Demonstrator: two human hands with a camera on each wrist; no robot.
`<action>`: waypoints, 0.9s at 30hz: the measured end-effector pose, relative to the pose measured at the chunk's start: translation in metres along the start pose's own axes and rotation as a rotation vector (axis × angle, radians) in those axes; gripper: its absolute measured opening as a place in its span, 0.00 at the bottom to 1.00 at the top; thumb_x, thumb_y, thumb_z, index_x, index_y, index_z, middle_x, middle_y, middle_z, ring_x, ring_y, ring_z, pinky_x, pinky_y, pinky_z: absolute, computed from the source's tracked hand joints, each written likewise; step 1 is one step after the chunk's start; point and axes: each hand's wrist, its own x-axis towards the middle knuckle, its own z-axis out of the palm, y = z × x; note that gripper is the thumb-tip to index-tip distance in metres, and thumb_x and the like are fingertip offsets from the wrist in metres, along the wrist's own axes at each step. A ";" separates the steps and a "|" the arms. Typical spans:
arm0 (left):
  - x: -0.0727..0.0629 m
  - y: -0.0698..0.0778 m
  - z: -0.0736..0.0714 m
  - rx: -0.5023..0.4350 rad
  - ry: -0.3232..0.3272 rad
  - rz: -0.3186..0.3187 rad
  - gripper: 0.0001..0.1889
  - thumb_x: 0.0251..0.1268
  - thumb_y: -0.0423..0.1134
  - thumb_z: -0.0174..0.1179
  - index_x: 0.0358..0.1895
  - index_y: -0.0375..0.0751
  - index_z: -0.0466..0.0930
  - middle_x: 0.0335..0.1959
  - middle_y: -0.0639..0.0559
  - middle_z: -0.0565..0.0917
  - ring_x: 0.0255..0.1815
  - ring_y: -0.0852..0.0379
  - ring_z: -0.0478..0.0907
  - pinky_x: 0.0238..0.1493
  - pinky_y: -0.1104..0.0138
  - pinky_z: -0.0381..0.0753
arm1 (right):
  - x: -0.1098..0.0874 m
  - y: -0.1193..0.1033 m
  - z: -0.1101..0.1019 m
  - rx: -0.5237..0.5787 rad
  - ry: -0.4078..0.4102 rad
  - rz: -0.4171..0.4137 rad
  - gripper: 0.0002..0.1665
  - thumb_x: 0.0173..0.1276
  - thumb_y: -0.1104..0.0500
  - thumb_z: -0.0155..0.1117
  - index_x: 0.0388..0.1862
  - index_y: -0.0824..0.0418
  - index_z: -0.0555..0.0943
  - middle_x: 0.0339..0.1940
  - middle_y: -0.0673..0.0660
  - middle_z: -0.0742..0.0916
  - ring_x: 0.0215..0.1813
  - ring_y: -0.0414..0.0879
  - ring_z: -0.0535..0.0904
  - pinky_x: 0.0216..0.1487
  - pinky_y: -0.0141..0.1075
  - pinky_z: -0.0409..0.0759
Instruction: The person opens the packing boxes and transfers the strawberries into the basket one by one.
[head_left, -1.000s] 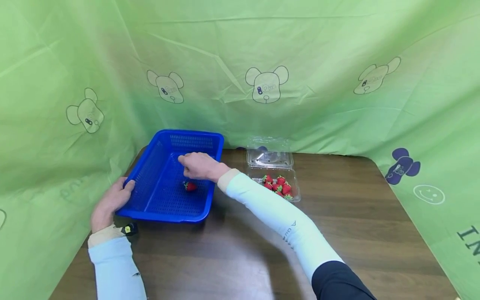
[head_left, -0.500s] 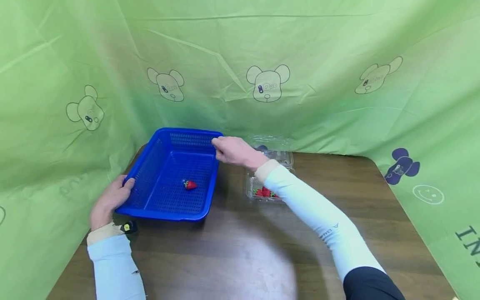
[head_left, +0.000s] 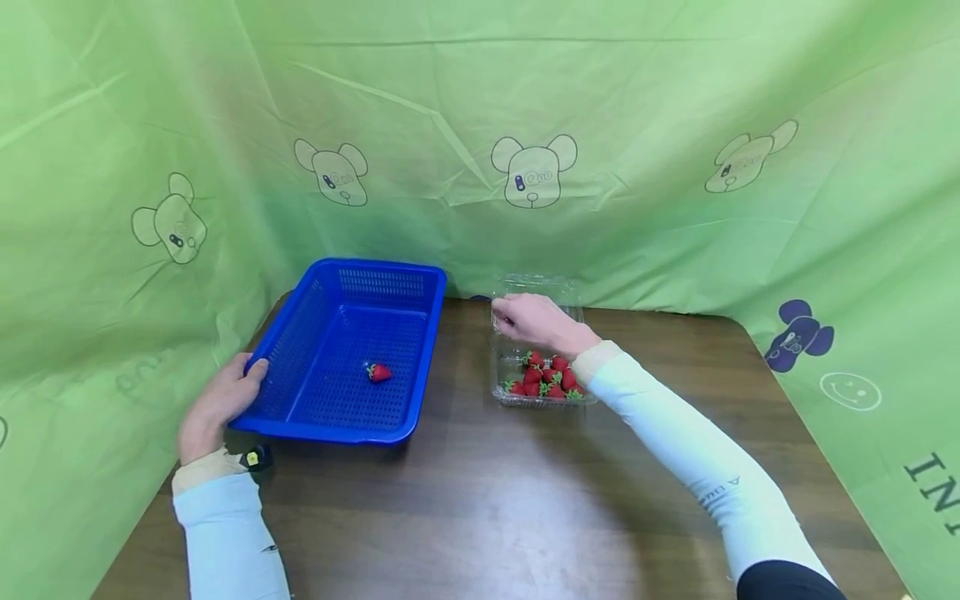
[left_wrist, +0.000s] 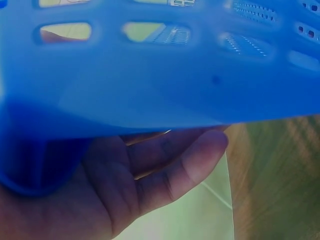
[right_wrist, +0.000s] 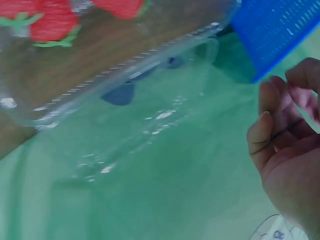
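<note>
The left hand (head_left: 225, 400) grips the near left part of the rim of a blue basket (head_left: 330, 358), its thumb over the top and its fingers extending underneath. One strawberry (head_left: 379, 372) lies on the basket floor, toward the right side.

The right hand (head_left: 536, 321) hangs above the back of a clear plastic box (head_left: 508, 365), its fingers loosely bent. The right wrist view is blurred, but the fingers look slightly parted, with nothing seen between them.

More strawberries (head_left: 551, 380) sit clustered in the box, mostly toward the near side, just in front of the right hand. The box's clear lid (head_left: 567, 290) is raised behind it. Box and basket stand apart on a brown wooden table (head_left: 450, 500), before a green curtain (head_left: 637, 83) printed with bear heads.
</note>
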 end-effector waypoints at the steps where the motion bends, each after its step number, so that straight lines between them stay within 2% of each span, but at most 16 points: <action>1: 0.000 0.000 0.000 0.002 0.002 0.002 0.33 0.85 0.50 0.29 0.70 0.19 0.57 0.58 0.22 0.73 0.54 0.34 0.75 0.50 0.56 0.72 | -0.003 0.002 0.002 -0.011 -0.019 0.007 0.11 0.72 0.63 0.58 0.28 0.55 0.71 0.25 0.51 0.77 0.27 0.44 0.72 0.29 0.40 0.76; 5: -0.002 -0.001 -0.001 -0.002 0.000 -0.001 0.33 0.85 0.50 0.29 0.69 0.18 0.57 0.58 0.22 0.73 0.54 0.33 0.75 0.50 0.56 0.72 | -0.017 0.008 0.006 -0.043 -0.119 0.033 0.10 0.72 0.61 0.62 0.28 0.54 0.76 0.25 0.51 0.81 0.27 0.45 0.76 0.30 0.44 0.81; 11: -0.002 -0.003 -0.001 -0.002 -0.003 -0.004 0.34 0.85 0.51 0.29 0.69 0.18 0.58 0.58 0.23 0.74 0.54 0.34 0.75 0.50 0.56 0.73 | -0.034 0.014 0.010 -0.050 -0.276 0.137 0.10 0.70 0.59 0.65 0.28 0.53 0.78 0.23 0.50 0.82 0.26 0.45 0.78 0.32 0.47 0.83; 15: -0.002 -0.004 -0.001 0.002 0.003 0.001 0.34 0.85 0.51 0.29 0.69 0.18 0.58 0.57 0.23 0.74 0.54 0.35 0.75 0.50 0.56 0.72 | -0.040 0.018 0.016 -0.061 -0.334 0.149 0.02 0.69 0.61 0.65 0.35 0.56 0.83 0.25 0.52 0.84 0.27 0.47 0.79 0.32 0.48 0.82; 20: -0.003 -0.004 0.000 0.008 0.001 0.000 0.34 0.85 0.51 0.29 0.70 0.18 0.58 0.58 0.23 0.74 0.54 0.34 0.75 0.51 0.54 0.73 | -0.045 0.021 0.024 -0.070 -0.382 0.147 0.20 0.67 0.67 0.61 0.55 0.54 0.86 0.32 0.58 0.89 0.32 0.51 0.84 0.35 0.49 0.85; 27: -0.001 -0.004 0.001 -0.001 -0.003 -0.007 0.35 0.85 0.53 0.28 0.71 0.18 0.55 0.63 0.21 0.71 0.58 0.32 0.72 0.58 0.45 0.71 | -0.049 0.023 0.035 -0.109 -0.367 0.138 0.30 0.60 0.73 0.62 0.61 0.55 0.84 0.36 0.62 0.90 0.36 0.54 0.87 0.39 0.48 0.87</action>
